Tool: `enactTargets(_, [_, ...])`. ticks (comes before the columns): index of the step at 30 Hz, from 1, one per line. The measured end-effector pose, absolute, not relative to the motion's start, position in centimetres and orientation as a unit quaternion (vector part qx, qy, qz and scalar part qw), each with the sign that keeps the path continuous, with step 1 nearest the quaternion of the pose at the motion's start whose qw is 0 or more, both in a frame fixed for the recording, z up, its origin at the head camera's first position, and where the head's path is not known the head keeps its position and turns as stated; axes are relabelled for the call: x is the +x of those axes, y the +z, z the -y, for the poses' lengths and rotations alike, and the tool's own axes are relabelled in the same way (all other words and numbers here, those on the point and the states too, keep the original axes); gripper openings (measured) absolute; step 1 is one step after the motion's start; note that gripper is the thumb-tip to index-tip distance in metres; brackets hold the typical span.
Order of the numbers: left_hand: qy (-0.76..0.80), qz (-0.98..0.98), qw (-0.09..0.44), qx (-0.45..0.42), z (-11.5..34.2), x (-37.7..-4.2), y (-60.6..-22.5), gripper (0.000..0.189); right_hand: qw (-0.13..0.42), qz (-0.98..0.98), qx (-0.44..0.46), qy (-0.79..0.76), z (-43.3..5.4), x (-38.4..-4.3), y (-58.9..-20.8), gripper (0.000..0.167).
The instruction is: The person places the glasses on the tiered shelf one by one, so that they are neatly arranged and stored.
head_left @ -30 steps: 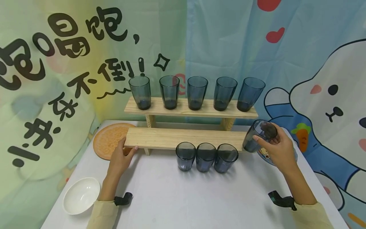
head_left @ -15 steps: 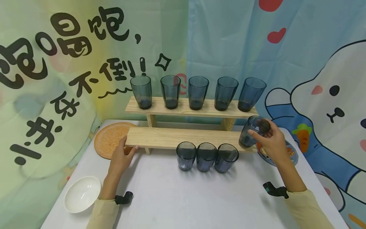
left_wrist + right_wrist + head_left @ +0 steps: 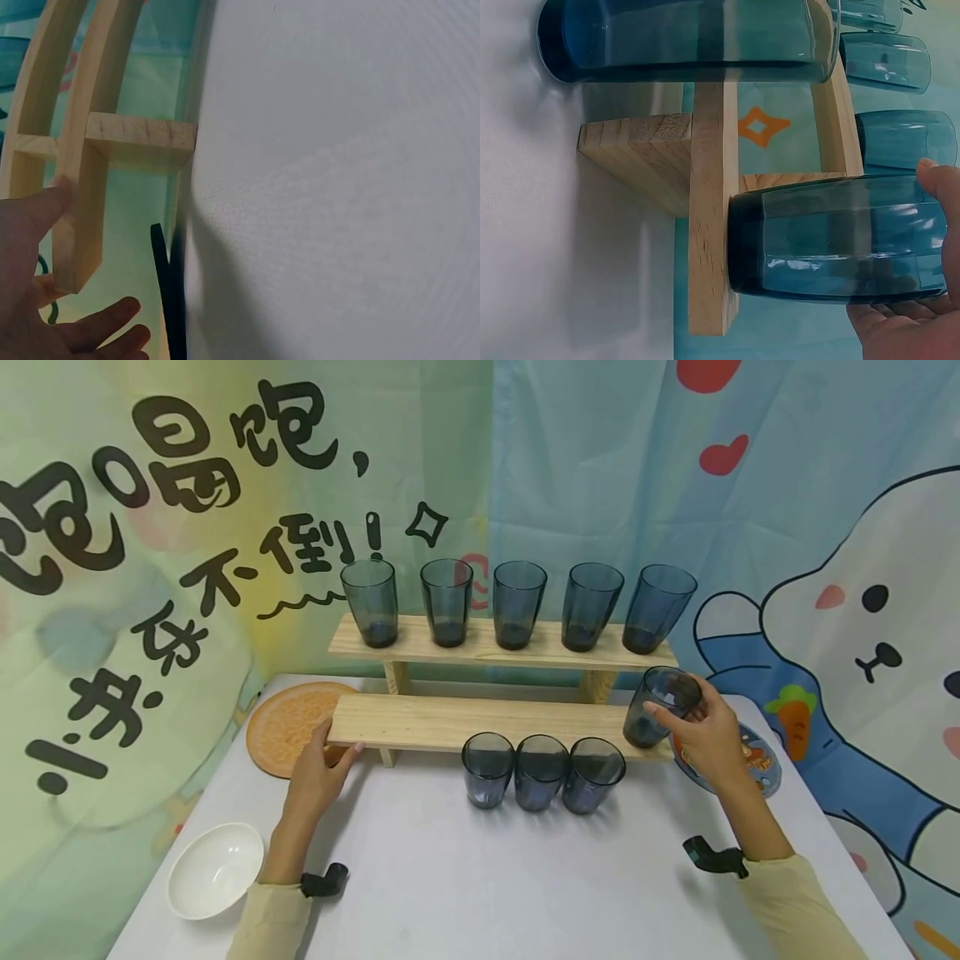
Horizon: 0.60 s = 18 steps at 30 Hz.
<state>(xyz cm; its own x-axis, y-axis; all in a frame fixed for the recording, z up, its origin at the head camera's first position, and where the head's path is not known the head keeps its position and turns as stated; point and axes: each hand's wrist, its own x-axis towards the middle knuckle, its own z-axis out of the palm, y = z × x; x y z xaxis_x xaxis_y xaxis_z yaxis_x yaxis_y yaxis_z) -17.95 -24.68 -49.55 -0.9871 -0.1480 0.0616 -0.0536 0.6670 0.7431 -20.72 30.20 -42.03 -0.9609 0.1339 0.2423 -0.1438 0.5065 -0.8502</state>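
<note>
My right hand (image 3: 708, 735) grips a blue-grey glass (image 3: 651, 718) near its rim, thumb in front and fingers behind. In the right wrist view the base of this glass (image 3: 817, 240) touches the lower board at its right end. My left hand (image 3: 315, 777) pinches the left end of the lower board (image 3: 420, 714), thumb on the front edge; in the left wrist view its other fingers (image 3: 105, 322) spread past the wood. Several matching glasses (image 3: 517, 610) stand upright in a row on the upper board (image 3: 480, 647). Three more glasses (image 3: 540, 772) stand on the table before the shelf.
An orange round mat (image 3: 285, 727) lies at the left behind my hand. A white bowl (image 3: 216, 870) sits at the table's left edge. Beneath my right hand lies a blue patterned round mat (image 3: 761, 760). A printed cloth (image 3: 585, 460) hangs behind the white table (image 3: 525, 885).
My right hand has moved left with the glass, bringing it from beyond the lower board's right end onto that end. My left hand has stayed on the board.
</note>
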Motion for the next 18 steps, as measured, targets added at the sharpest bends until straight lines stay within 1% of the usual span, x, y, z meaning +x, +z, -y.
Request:
enactTargets(7, [-0.404, 0.911, 0.058, 0.055, 24.7, -17.9, -49.5, 0.081, 0.123, 0.849, 0.008, 0.514, -30.1, -21.0, -42.3, 0.086])
enactTargets(11, [-0.405, 0.911, 0.058, 0.056, 24.7, -17.9, -49.4, 0.082, 0.116, 0.841, 0.016, 0.529, -30.2, -21.1, -42.7, 0.098])
enactTargets(14, [-0.407, 0.910, 0.058, 0.056, 24.6, -17.8, -49.4, 0.081, 0.137, 0.830, 0.020, 0.540, -30.4, -21.0, -43.1, 0.106])
enactTargets(18, [-0.410, 0.909, 0.054, 0.057, 24.6, -17.7, -49.4, 0.082, 0.186, 0.827, 0.004, 0.531, -30.7, -20.3, -43.3, 0.103])
